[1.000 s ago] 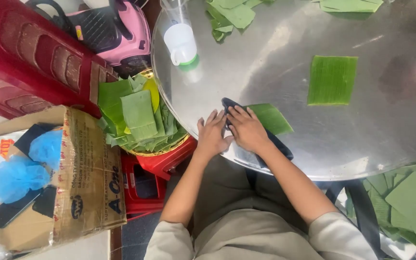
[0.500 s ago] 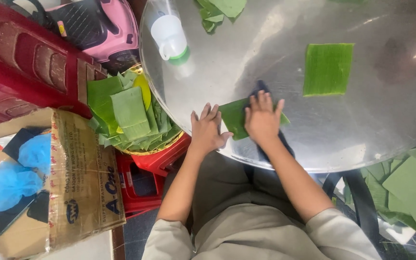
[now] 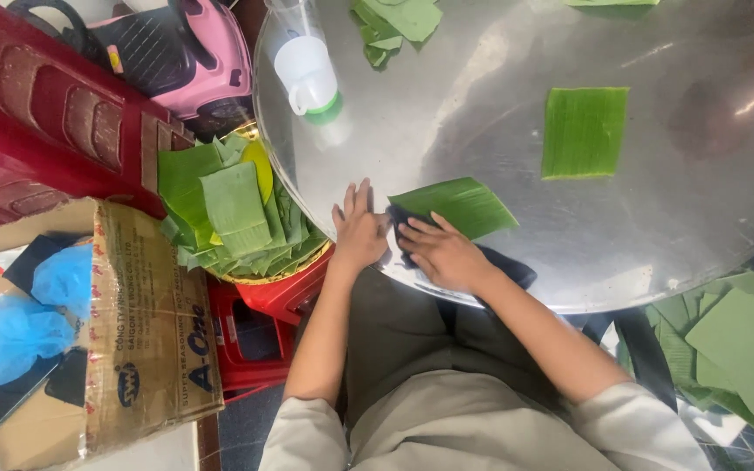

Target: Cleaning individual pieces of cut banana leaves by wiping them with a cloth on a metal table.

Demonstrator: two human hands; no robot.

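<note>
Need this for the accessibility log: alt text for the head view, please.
Seen from above, a person's left hand and right hand press a dark cloth against a green leaf piece at the edge of a round metal table. A basket of leaves sits to the left.

A round, shiny metal table [image 3: 656,253] is filling the right and far part of the scene, and light is glancing off its top in pale streaks. To the left, a dark red plastic chair [image 3: 37,131] is lying beside a pink plastic toy car [image 3: 176,52]. Nearer, a brown cardboard box [image 3: 133,323] is sitting at the left with blue plastic bags [image 3: 19,323] showing inside it. A low red plastic stool [image 3: 255,331] is standing under the table's edge. Dark blue floor tiles [image 3: 237,427] are showing near the bottom.
</note>
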